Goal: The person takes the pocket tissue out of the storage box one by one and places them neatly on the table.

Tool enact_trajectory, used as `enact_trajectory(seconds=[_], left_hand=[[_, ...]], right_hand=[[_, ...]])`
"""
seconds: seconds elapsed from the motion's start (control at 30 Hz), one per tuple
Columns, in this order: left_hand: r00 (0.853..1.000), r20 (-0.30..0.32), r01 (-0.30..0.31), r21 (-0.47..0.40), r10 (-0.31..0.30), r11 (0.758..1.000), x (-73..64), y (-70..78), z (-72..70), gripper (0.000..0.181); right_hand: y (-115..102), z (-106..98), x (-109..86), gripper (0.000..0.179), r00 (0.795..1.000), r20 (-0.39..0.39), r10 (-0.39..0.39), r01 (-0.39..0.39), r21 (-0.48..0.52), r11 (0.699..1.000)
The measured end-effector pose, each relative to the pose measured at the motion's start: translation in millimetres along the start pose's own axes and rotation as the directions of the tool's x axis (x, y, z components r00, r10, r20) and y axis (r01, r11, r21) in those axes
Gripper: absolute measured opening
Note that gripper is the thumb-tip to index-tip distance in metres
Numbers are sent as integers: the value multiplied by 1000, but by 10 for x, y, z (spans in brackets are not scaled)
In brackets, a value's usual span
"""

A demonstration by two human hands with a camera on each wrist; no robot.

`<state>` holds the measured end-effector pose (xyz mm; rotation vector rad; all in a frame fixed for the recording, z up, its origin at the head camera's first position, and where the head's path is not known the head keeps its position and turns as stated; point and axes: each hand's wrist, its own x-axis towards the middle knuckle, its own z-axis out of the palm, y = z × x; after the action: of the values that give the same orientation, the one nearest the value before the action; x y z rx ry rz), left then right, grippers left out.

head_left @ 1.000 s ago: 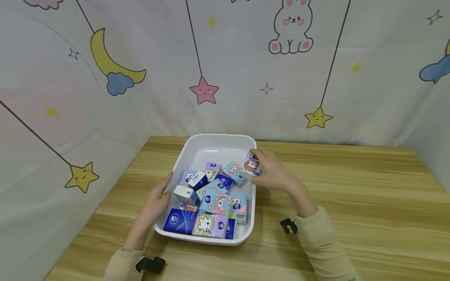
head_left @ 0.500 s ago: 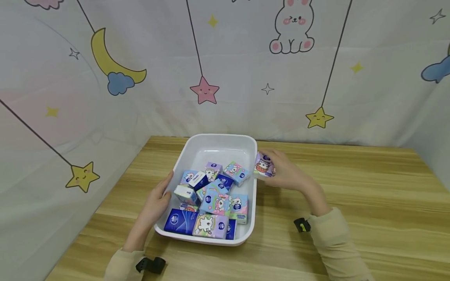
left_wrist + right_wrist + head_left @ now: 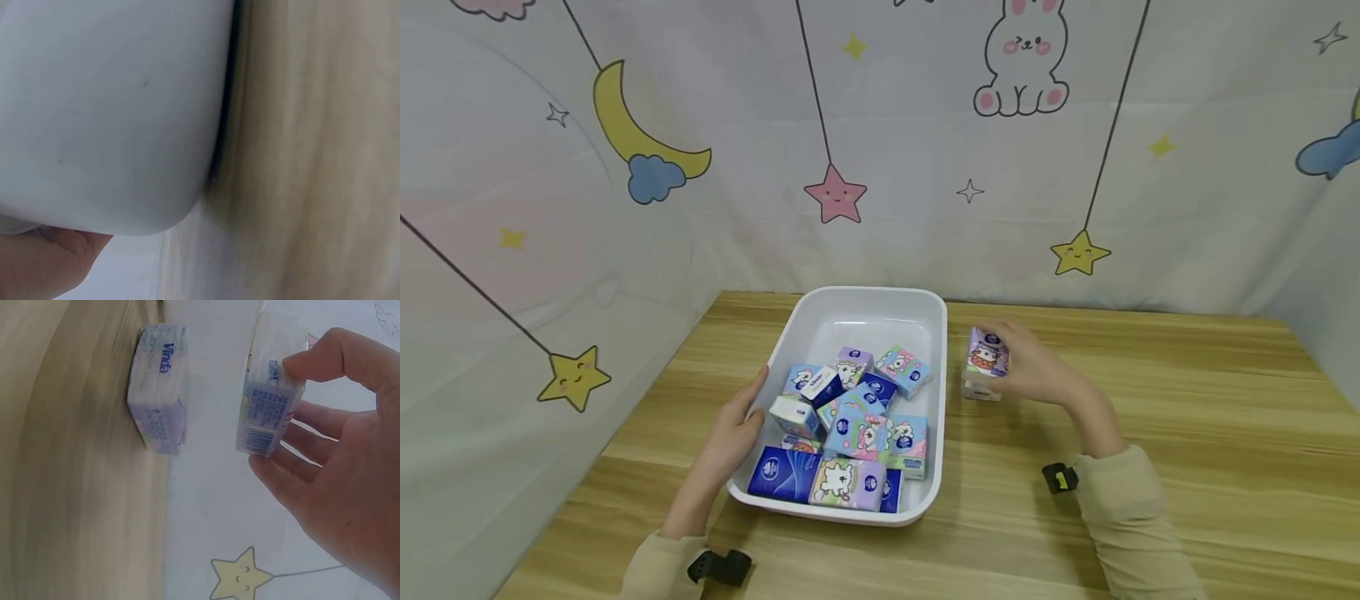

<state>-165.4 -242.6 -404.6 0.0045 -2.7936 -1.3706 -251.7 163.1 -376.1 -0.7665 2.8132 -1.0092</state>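
Observation:
My left hand holds the left rim of a white plastic tub, thumb over the edge and fingers along the outside. Only the tub's smooth outer wall and part of that hand show in the left wrist view. Right of the tub, my right hand pinches a purple cartoon tissue pack between thumb and fingers. Under it a second tissue pack, marked Vinda, rests on the table. The right wrist view shows a gap between this pack and the held tissue pack.
Several tissue packs, including a dark blue one and a light blue one, lie jumbled in the tub's near and middle part. Wood-grain table extends to the right. A cartoon-printed curtain hangs behind it.
My right hand has carried the purple tissue pack rightward from over the tub's right rim to beyond it. The lower pack on the table has come into view. My left hand stays put.

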Motion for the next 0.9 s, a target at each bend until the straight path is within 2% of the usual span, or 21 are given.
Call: enact_trajectory(seconds=[0.43,0.9], left_hand=[[1000,10,24,-16,-24,1000,23,-23,1,59],[1000,7,12,0,-12,1000,21,-30,-5,59]], right_hand=[[225,-62,-69,79,1000,1,23,-23,-32,999],[393,-83,-120,80,999,18,42,-41,-60,997]])
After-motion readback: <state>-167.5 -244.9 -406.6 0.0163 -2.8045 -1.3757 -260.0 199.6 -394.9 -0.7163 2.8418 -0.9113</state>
